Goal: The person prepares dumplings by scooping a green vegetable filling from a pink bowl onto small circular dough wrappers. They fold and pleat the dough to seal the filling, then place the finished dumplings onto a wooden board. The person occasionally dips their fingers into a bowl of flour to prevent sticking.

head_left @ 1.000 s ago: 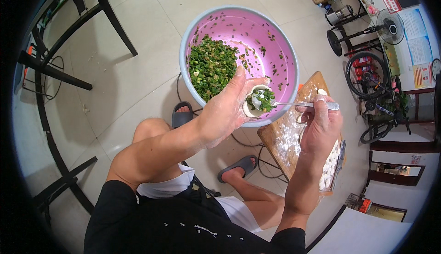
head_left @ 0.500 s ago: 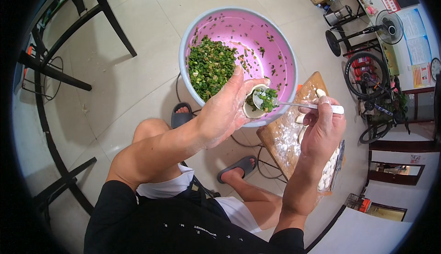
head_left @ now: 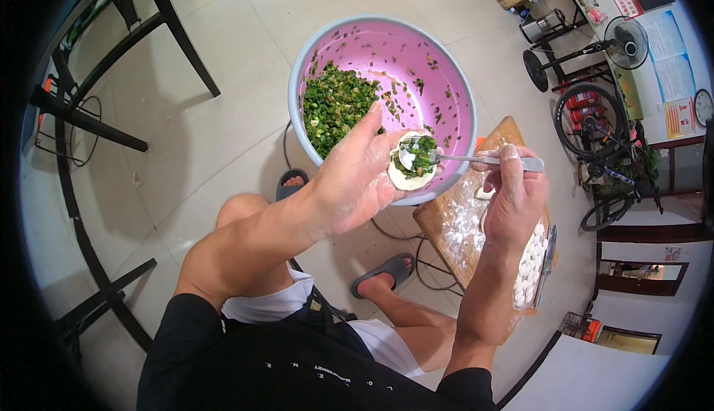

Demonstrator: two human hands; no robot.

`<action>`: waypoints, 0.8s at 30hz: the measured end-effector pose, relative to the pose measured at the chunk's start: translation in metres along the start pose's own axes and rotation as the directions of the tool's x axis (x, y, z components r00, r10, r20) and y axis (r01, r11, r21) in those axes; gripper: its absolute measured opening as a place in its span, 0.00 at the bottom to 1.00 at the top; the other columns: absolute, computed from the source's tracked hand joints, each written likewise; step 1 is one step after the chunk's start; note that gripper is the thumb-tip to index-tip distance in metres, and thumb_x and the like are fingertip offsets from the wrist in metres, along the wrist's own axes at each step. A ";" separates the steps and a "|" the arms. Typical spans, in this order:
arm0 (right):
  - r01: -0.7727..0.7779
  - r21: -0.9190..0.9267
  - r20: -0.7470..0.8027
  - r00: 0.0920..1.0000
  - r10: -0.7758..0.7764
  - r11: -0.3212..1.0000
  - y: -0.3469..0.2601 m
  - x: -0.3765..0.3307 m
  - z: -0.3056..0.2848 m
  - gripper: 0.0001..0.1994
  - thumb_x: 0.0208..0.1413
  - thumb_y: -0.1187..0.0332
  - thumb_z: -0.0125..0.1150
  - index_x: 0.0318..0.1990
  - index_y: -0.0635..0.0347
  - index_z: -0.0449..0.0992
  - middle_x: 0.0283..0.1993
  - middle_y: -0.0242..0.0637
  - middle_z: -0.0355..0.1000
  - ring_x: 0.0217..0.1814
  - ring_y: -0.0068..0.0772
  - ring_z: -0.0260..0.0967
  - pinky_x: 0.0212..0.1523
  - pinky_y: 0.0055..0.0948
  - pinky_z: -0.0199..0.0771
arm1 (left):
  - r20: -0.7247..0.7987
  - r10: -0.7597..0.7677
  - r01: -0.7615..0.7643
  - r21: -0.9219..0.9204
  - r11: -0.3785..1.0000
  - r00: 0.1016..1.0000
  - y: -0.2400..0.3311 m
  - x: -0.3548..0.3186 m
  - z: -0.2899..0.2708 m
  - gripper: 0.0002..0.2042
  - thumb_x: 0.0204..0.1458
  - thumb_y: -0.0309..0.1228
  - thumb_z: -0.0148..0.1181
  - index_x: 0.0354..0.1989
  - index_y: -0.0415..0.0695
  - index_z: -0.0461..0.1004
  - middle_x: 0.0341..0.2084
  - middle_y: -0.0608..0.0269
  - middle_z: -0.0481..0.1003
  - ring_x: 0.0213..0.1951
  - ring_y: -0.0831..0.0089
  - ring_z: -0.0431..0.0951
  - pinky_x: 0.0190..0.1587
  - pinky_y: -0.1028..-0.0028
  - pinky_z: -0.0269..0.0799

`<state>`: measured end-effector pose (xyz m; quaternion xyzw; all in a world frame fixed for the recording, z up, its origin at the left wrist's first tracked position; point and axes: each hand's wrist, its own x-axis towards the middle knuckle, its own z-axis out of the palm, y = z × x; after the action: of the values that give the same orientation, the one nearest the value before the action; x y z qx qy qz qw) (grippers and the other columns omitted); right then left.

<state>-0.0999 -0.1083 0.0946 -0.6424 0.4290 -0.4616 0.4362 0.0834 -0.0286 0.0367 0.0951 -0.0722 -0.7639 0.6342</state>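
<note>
The left hand [head_left: 357,180] cups a round dough wrapper [head_left: 411,173] on its loosely curled fingers, just over the pink basin's [head_left: 446,76] rim at five o'clock, while the right hand [head_left: 513,195] pinches a metal spoon [head_left: 476,160] between thumb and fingers, its bowl pressing green filling [head_left: 422,156] onto the dough. Overloading could tear the thin wrapper or spill filling onto the tiled floor [head_left: 208,136]; a tilted palm would do the same. More chopped filling [head_left: 335,106] lies at the basin's nine o'clock. A floured wooden board [head_left: 461,225] with finished dumplings [head_left: 529,266] sits at four o'clock; a fan [head_left: 625,39] and bicycle [head_left: 595,121] stand at two o'clock.
</note>
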 end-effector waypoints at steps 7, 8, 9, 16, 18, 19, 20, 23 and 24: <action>0.122 0.268 -0.198 0.978 -0.069 0.956 -0.001 0.000 -0.009 0.07 0.68 0.70 0.53 0.40 0.64 0.73 0.31 0.38 0.75 0.28 0.23 0.72 0.28 0.21 0.69 | 0.024 0.044 -0.042 -0.085 0.995 0.999 0.003 -0.003 0.004 0.39 0.68 0.58 0.26 0.70 0.31 0.52 0.67 0.44 0.62 0.68 0.52 0.63 0.71 0.53 0.55; 0.105 0.311 -0.213 0.976 -0.038 0.945 -0.002 -0.001 -0.009 0.07 0.68 0.70 0.52 0.40 0.64 0.72 0.31 0.38 0.74 0.28 0.23 0.71 0.29 0.21 0.69 | 0.031 0.054 -0.050 -0.101 0.994 0.998 0.002 -0.003 0.002 0.39 0.68 0.58 0.26 0.70 0.31 0.53 0.67 0.44 0.62 0.68 0.52 0.63 0.71 0.54 0.55; 0.094 0.388 -0.186 0.982 -0.022 0.917 -0.001 -0.003 -0.009 0.07 0.68 0.69 0.52 0.40 0.64 0.72 0.31 0.37 0.74 0.28 0.23 0.71 0.30 0.22 0.70 | 0.041 0.074 -0.069 -0.113 0.991 0.996 0.001 -0.003 0.002 0.39 0.68 0.58 0.27 0.70 0.31 0.53 0.67 0.44 0.62 0.68 0.52 0.63 0.71 0.54 0.54; 0.066 0.504 -0.128 0.992 -0.001 0.861 0.008 -0.017 0.001 0.10 0.70 0.62 0.53 0.40 0.61 0.71 0.29 0.32 0.72 0.29 0.25 0.71 0.41 0.30 0.77 | 0.025 0.176 -0.168 -0.184 0.968 0.984 -0.002 -0.001 0.001 0.36 0.68 0.56 0.30 0.70 0.33 0.54 0.67 0.47 0.62 0.68 0.56 0.62 0.72 0.55 0.52; 0.120 0.449 -0.137 0.989 -0.064 0.885 0.011 -0.023 0.006 0.12 0.68 0.60 0.56 0.40 0.60 0.69 0.29 0.31 0.71 0.29 0.26 0.73 0.40 0.31 0.79 | 0.024 0.197 -0.190 -0.173 0.966 0.980 -0.003 0.000 0.001 0.35 0.69 0.55 0.30 0.69 0.34 0.55 0.66 0.49 0.63 0.68 0.58 0.63 0.72 0.56 0.53; 0.145 0.475 -0.136 0.987 -0.090 0.868 0.009 -0.027 0.010 0.11 0.67 0.61 0.58 0.40 0.61 0.70 0.29 0.32 0.73 0.30 0.27 0.75 0.42 0.31 0.80 | 0.033 0.205 -0.197 -0.155 0.968 0.978 -0.003 0.000 0.001 0.34 0.69 0.55 0.30 0.69 0.35 0.55 0.65 0.51 0.64 0.67 0.59 0.64 0.71 0.56 0.55; 0.153 0.462 -0.145 0.985 -0.095 0.874 0.009 -0.028 0.013 0.11 0.67 0.62 0.58 0.40 0.61 0.70 0.30 0.33 0.73 0.30 0.28 0.75 0.42 0.31 0.80 | 0.043 0.212 -0.205 -0.137 0.969 0.976 -0.003 0.000 0.000 0.34 0.69 0.55 0.30 0.69 0.36 0.56 0.65 0.53 0.65 0.67 0.61 0.64 0.70 0.57 0.56; 0.161 0.430 -0.159 0.982 -0.101 0.889 0.011 -0.032 0.017 0.10 0.67 0.64 0.59 0.40 0.62 0.71 0.31 0.36 0.75 0.31 0.29 0.76 0.41 0.30 0.80 | 0.043 0.231 -0.225 -0.120 0.967 0.972 -0.004 0.000 0.001 0.33 0.70 0.54 0.30 0.69 0.37 0.57 0.64 0.53 0.66 0.66 0.61 0.66 0.70 0.57 0.58; 0.154 0.424 -0.154 0.983 -0.096 0.892 0.012 -0.032 0.017 0.10 0.66 0.64 0.59 0.40 0.63 0.71 0.32 0.38 0.75 0.32 0.29 0.76 0.40 0.30 0.80 | 0.039 0.233 -0.227 -0.114 0.967 0.972 -0.005 0.001 0.002 0.33 0.70 0.53 0.29 0.68 0.37 0.58 0.63 0.53 0.67 0.65 0.62 0.66 0.69 0.57 0.58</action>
<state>-0.0917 -0.0777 0.0726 -0.5241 0.3002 -0.6132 0.5090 0.0784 -0.0282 0.0372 0.0318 -0.0575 -0.6903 0.7206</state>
